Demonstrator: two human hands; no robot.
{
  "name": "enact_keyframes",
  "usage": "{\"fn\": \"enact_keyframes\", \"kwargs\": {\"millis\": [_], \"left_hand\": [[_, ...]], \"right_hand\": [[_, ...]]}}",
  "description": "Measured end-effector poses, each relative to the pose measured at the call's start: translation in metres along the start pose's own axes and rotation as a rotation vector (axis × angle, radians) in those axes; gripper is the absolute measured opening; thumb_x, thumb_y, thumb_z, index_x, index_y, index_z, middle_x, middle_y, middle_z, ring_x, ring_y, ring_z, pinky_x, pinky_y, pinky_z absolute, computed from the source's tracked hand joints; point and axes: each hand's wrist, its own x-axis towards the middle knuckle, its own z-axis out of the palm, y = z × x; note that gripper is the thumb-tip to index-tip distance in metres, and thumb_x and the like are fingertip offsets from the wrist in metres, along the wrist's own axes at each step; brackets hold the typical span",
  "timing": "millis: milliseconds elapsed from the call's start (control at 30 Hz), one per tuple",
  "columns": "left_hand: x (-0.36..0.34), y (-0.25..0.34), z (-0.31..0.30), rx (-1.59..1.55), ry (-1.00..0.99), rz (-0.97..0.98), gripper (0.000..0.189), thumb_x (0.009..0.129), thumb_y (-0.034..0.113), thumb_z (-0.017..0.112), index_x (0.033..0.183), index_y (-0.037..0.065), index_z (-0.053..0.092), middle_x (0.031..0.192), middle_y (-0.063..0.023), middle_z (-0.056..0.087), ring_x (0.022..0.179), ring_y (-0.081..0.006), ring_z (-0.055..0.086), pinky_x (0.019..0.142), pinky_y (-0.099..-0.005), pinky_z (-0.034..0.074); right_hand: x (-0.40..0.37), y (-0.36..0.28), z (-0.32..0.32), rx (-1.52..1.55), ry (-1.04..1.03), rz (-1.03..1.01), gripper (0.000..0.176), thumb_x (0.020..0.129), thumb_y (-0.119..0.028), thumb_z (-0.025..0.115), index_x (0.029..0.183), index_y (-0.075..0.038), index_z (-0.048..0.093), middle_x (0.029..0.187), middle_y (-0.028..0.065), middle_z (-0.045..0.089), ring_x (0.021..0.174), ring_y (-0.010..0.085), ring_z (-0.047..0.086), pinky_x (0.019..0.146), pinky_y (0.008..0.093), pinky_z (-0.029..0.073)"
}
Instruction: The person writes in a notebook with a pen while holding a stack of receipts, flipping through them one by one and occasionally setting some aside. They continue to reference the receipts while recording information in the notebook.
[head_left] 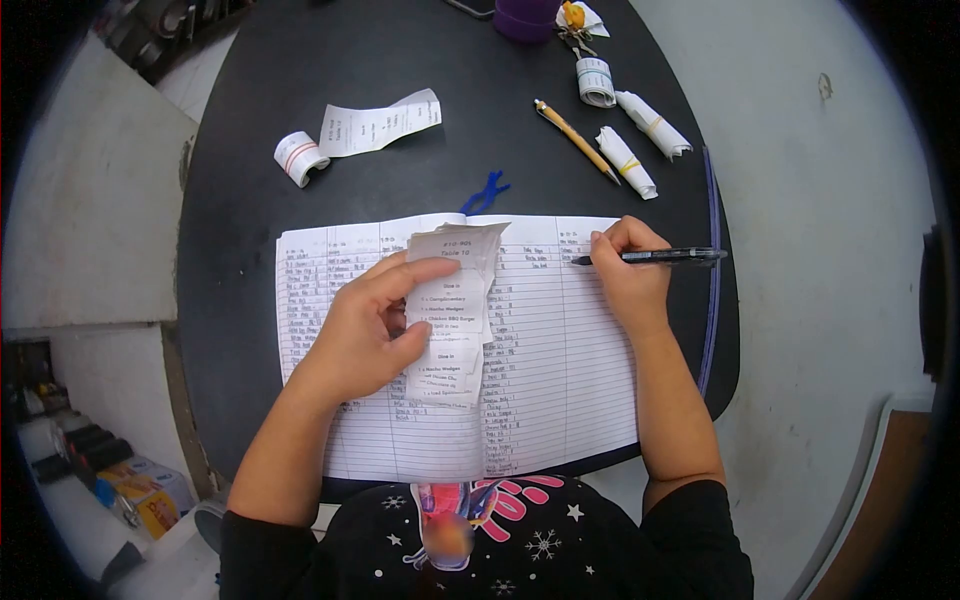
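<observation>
An open lined notebook (585, 400) with handwritten columns lies in front of me. My left hand (365, 325) is closed on a stack of printed receipts (455, 310), its index finger and thumb over their left side. The slips overlap one another along the notebook's centre fold. In my right hand (637, 280) is a black pen (690, 256), held between thumb and fingers. Its tip is at the upper part of the right page, by a column with a few written lines.
On the black table (270, 90) are a rolled receipt (300, 158), a loose receipt (385, 122), a yellow pen (575, 140) and banded paper rolls (627, 163). A purple container (525, 18) stands at the far edge. A wall (800, 250) borders the right side.
</observation>
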Motion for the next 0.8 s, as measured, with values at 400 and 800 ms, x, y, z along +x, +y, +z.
{"fn": "enact_keyframes", "kwargs": {"millis": [400, 800], "left_hand": [[-0.0005, 0.0001, -0.0002, 0.011, 0.001, -0.005, 0.054, 0.071, -0.014, 0.054, 0.123, 0.001, 0.057, 0.122, -0.0114, 0.054, 0.103, -0.0196, 0.062, 0.085, -0.0294, 0.055], [-0.0009, 0.0016, 0.0002, 0.033, 0.009, -0.005, 0.054, 0.070, -0.013, 0.055, 0.122, 0.002, 0.058, 0.121, -0.0118, 0.056, 0.102, -0.0207, 0.063, 0.084, -0.0305, 0.056]], "right_hand": [[0.0001, -0.0035, -0.0009, -0.044, -0.019, -0.025, 0.026, 0.077, -0.005, 0.066, 0.059, -0.004, 0.047, 0.056, 0.0024, 0.051, 0.052, 0.0092, 0.045, 0.050, 0.0266, 0.035], [-0.0007, -0.0010, -0.0007, -0.014, -0.002, -0.005, 0.026, 0.076, -0.004, 0.065, 0.059, -0.003, 0.047, 0.055, 0.0021, 0.050, 0.053, 0.0086, 0.043, 0.050, 0.0266, 0.034]]}}
